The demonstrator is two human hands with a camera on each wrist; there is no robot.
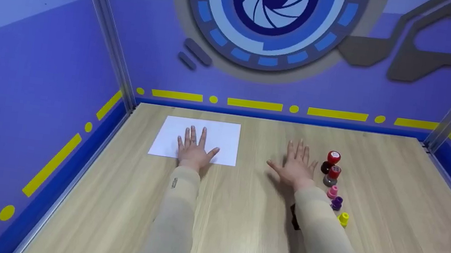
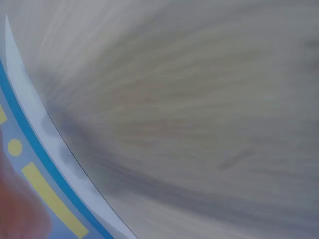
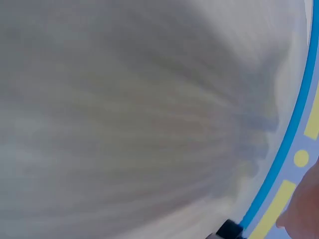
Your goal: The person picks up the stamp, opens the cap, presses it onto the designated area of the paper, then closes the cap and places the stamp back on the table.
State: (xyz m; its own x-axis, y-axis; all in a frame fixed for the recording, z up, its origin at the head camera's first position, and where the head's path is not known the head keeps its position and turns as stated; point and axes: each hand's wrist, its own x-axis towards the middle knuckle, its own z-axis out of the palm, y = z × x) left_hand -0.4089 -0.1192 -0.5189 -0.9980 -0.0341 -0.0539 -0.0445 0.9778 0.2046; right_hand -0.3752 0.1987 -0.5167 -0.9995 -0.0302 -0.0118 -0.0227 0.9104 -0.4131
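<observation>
My left hand [image 1: 196, 153], fingers spread and straight, is over the near part of a white sheet of paper [image 1: 221, 139]. My right hand [image 1: 296, 168] is spread the same way above the bare wood, palm down, holding nothing. To its right stand two red-topped, stamp-like pieces, the farther one [image 1: 334, 157] on a dark base and the nearer one [image 1: 334, 172] on a greyish base. Closer to me are small items with a pink cap [image 1: 333, 190], a purple cap [image 1: 337, 202] and a yellow cap [image 1: 343, 218], partly hidden by the right sleeve.
A black object [image 1: 295, 217] shows partly from under the right forearm. The wooden table [image 1: 237, 232] meets blue printed panels [image 1: 256, 91] at the back and sides, with metal posts [image 1: 110, 28] at the corners. Both wrist views show mostly shadowed tabletop [image 2: 189, 99].
</observation>
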